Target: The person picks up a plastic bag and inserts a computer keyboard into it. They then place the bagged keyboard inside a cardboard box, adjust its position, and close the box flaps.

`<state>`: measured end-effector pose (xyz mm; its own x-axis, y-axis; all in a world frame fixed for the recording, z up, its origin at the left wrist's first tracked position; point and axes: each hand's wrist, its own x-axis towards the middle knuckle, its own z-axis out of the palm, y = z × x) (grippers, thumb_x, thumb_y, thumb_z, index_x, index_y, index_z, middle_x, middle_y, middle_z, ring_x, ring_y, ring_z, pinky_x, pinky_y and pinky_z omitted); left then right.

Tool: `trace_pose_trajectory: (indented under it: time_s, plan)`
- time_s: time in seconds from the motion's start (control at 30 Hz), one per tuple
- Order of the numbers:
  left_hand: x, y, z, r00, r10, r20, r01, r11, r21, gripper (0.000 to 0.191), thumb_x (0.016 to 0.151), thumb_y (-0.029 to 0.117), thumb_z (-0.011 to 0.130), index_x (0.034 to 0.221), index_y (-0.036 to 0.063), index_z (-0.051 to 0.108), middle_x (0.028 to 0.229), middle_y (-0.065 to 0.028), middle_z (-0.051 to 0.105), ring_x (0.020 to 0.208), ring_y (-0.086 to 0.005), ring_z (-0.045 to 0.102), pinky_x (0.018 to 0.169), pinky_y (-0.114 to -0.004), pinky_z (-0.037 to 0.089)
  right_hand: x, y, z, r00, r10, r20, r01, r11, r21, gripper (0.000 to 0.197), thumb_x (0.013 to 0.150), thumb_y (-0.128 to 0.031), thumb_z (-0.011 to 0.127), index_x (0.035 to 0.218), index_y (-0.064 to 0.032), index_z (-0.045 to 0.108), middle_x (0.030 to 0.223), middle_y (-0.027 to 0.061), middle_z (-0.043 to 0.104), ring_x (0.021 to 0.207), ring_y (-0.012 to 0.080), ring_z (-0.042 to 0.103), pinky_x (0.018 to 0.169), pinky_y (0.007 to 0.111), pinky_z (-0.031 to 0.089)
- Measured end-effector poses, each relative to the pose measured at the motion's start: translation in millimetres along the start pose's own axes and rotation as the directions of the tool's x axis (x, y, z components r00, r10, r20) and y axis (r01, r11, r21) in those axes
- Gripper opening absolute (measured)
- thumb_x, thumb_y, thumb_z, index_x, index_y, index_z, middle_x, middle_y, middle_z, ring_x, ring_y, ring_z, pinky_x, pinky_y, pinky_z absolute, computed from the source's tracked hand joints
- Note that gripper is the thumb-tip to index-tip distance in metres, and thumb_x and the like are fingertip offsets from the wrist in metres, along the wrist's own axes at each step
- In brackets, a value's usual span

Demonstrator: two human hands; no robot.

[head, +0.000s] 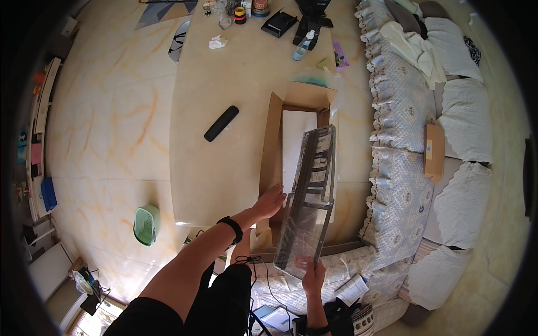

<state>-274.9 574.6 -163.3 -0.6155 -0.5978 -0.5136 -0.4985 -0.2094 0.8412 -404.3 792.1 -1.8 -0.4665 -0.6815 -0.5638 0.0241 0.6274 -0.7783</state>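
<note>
A long, clear plastic case (309, 218) with dark edges and a raised frame is tilted above an open cardboard carton (269, 143). My right hand (313, 277) grips its near end, fingers showing through the clear plastic. Close to the case's left side is my left hand (271, 202), over the carton's near left part; whether its fingertips touch the case cannot be told. Inside the carton lies a flat white panel (292, 138), partly hidden by the case. A black elongated case (221, 123) rests on the table left of the carton.
The carton stands on a beige table (201, 176). A spray bottle (302, 48), a black open box (279, 23) and a crumpled tissue (217, 42) are at its far end. A quilted sofa (399, 176) runs along the right. On the floor at left stands a green plastic basket (146, 224).
</note>
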Motion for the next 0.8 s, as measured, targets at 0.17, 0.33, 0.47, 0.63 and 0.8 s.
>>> trace_pose_trajectory:
  time_s: [0.17, 0.33, 0.47, 0.63, 0.8]
  plan:
    - [-48.5, -6.4, -8.6, 0.948, 0.317, -0.028, -0.292, 0.900, 0.325, 0.054, 0.089, 0.021, 0.055, 0.134, -0.0025, 0.037, 0.139, -0.0219, 0.038, 0.133, -0.0353, 0.032, 0.111, -0.040, 0.028, 5.6, -4.9, 5.1, 1.000, -0.027, -0.001, 0.027, 0.999, -0.045, 0.032, 0.100, -0.017, 0.038, 0.091, 0.0053, 0.060, 0.083, 0.0130, 0.068, 0.072, 0.0166, 0.066, 0.068, 0.029, 0.054]
    - [-86.1, -4.5, -12.9, 0.928, 0.357, 0.105, -0.332, 0.668, 0.666, 0.065, 0.083, 0.020, 0.061, 0.138, -0.0007, 0.033, 0.145, -0.0206, 0.030, 0.137, -0.0344, 0.026, 0.111, -0.044, 0.026, 6.4, -7.7, 7.6, 0.998, -0.057, -0.007, 0.056, 0.998, -0.020, 0.029, 0.100, -0.017, 0.040, 0.095, 0.0049, 0.058, 0.084, 0.0133, 0.069, 0.071, 0.0169, 0.067, 0.067, 0.028, 0.054]
    - [-88.1, -8.2, -10.6, 0.938, 0.337, -0.080, -0.221, 0.760, 0.611, 0.073, 0.080, 0.017, 0.062, 0.142, 0.0005, 0.026, 0.149, -0.0235, 0.018, 0.139, -0.0366, 0.019, 0.111, -0.047, 0.025, 14.1, -3.7, 1.0, 0.999, -0.049, 0.021, 0.051, 0.995, -0.082, 0.027, 0.100, -0.016, 0.040, 0.096, 0.0044, 0.058, 0.084, 0.0133, 0.069, 0.071, 0.0167, 0.066, 0.068, 0.028, 0.053]
    - [-69.7, -13.2, -9.2, 0.901, 0.256, -0.349, -0.094, 0.903, 0.420, 0.082, 0.080, 0.012, 0.060, 0.147, 0.0033, 0.012, 0.147, -0.0268, 0.022, 0.132, -0.0418, 0.032, 0.104, -0.047, 0.035, 25.4, -6.0, 4.6, 0.995, -0.098, -0.024, 0.095, 0.991, -0.091, 0.027, 0.098, -0.016, 0.043, 0.094, 0.0028, 0.063, 0.074, 0.0090, 0.067, 0.066, 0.0136, 0.063, 0.060, 0.027, 0.047]
    - [-49.9, -27.5, -13.1, 0.945, 0.082, -0.317, -0.059, 0.995, 0.081, 0.083, 0.081, 0.005, 0.055, 0.147, 0.0041, 0.006, 0.117, -0.0309, 0.053, 0.096, -0.0458, 0.058, 0.084, -0.048, 0.047, 43.1, -10.1, 16.2, 0.989, -0.149, -0.017, 0.138, 0.947, -0.291, 0.025, 0.097, -0.018, 0.046, 0.092, 0.0001, 0.064, 0.070, 0.0097, 0.065, 0.060, 0.0148, 0.059, 0.056, 0.030, 0.043]
